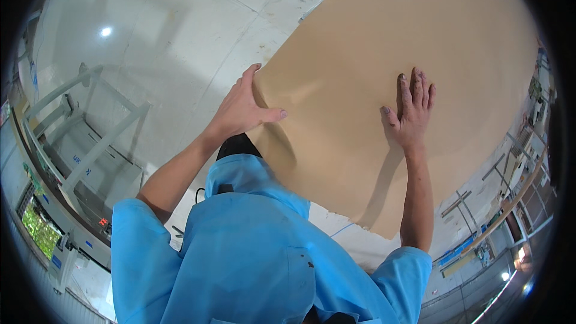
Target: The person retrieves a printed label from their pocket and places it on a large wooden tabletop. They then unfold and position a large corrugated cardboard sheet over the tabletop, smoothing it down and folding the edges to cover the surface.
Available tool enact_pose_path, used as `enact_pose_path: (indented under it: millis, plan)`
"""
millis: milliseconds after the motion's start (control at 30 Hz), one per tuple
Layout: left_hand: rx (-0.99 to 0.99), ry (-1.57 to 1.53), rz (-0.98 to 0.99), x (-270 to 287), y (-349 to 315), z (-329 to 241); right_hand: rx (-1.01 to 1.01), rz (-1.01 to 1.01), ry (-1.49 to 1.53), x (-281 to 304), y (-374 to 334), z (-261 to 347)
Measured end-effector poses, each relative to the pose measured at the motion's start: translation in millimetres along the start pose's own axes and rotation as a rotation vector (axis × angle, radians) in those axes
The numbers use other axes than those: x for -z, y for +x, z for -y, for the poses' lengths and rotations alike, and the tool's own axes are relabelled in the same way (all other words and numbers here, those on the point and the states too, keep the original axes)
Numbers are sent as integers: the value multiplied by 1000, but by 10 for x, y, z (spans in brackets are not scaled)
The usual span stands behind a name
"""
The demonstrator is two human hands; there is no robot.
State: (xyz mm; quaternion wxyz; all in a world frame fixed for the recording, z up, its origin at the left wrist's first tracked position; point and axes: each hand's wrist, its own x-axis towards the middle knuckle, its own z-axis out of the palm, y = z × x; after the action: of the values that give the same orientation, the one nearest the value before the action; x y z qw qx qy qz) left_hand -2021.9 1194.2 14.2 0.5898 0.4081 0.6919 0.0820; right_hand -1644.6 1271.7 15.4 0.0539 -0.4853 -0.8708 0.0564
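Note:
A large sheet of brown paper point(360, 144) spreads from in front of my body to the far right. My left hand point(239, 111) holds its left edge, with the thumb on top and the fingers along the edge, partly hidden. Close to that hand the sheet buckles into a fold. On the sheet's right part, my right hand point(413, 117) lies flat with the fingers stretched out and dark smudges on the fingertips. It grips nothing.
A pale grey metal frame point(105, 138) stands at the left on the light floor point(180, 42). Racks with bars point(462, 210) and long boards point(510, 216) line the right side. The sheet's near edge is ragged.

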Motion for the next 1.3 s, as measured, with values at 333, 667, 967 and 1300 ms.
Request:
enact_pose_path:
  millis: [333, 667, 967, 1300]
  plan:
    - [-129, 109, 140, 64, -626, 816, 33, -43, 4, -33, 8, 0]
    - [-369, -37, -651, -599, -311, 1231, 73, 13, -27, -30, 34, 22]
    - [-109, -886, -282, -393, -394, 1280, 95, 3, -34, -24, 19, -38]
    - [-3, -537, 353, 701, -317, 645, 46, -1, -45, -56, -4, -27]
